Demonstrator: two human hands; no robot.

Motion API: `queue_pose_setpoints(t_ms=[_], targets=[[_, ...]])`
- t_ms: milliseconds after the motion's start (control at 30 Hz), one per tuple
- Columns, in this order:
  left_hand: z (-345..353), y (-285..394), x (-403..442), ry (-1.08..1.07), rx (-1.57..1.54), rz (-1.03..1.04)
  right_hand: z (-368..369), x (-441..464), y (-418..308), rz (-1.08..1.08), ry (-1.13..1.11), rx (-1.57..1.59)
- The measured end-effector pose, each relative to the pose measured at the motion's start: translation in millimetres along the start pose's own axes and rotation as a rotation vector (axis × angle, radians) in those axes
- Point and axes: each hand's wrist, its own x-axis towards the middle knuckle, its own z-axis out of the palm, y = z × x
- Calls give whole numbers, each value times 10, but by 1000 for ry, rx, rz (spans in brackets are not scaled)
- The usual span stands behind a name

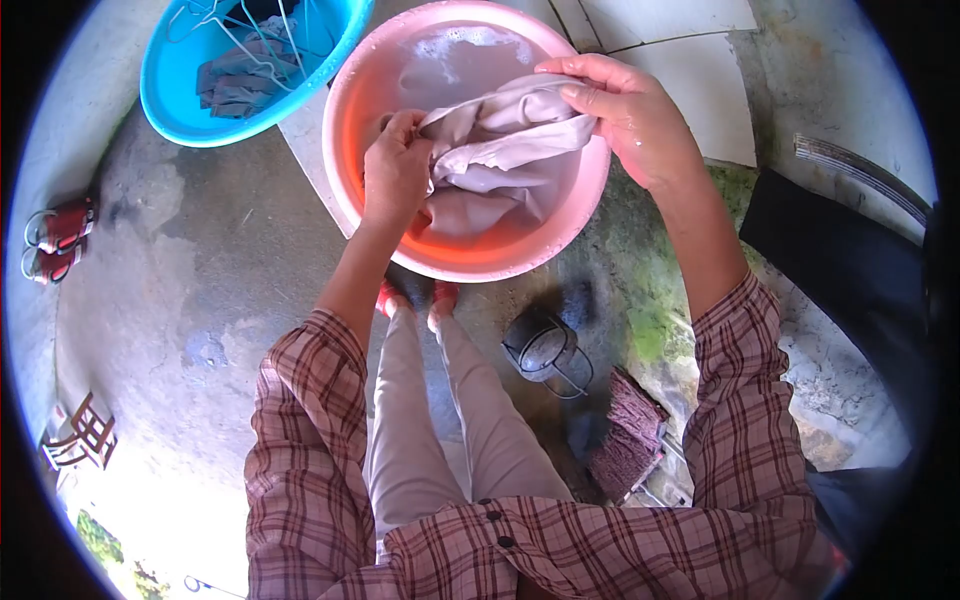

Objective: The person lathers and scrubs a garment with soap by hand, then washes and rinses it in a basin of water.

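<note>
A wet, pale greyish-pink garment [510, 130] is stretched between my two hands over a pink basin [345, 150]. My left hand [398, 165] pinches its left end, fingers curled in. At the other end my right hand [630, 115] grips the cloth between thumb and fingers, with water drops on the skin. The lower folds of the garment hang into cloudy, soapy water [425, 75], where foam floats near the far rim. What kind of garment it is, I cannot tell.
A blue basin [165, 90] at the upper left holds dark clothes [250, 70] and wire hangers [270, 55]. On the floor near my feet stand a dark bucket [545, 350] and a reddish-brown brush head [625, 435]. Red shoes [60, 235] and a wooden chair [88, 430] are at the left.
</note>
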Motion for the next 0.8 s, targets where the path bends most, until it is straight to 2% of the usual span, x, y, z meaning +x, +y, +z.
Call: queue_pose_setpoints(t_ms=[67, 167, 267, 367, 400, 500, 600, 700, 800], targets=[[35, -27, 52, -22, -181, -79, 2, -8, 0, -18, 30, 42], [73, 219, 15, 23, 12, -121, 56, -36, -15, -61, 65, 46], [189, 342, -3, 114, -136, -123, 148, -80, -63, -125, 70, 76], [304, 392, -92, 94, -145, 103, 208, -107, -130, -191, 112, 143], [360, 325, -101, 25, -354, 30, 211, -120, -168, -191, 124, 155], [410, 251, -103, -64, -687, 31, 193, -117, -176, -201, 144, 180], [316, 447, -157, -81, -587, -186, 152, -121, -123, -163, 151, 203], [420, 484, -198, -213, -778, -149, 147, -111, -78, -155, 143, 240], [458, 439, -253, -329, -813, -149, 133, -116, -27, -137, 148, 255]])
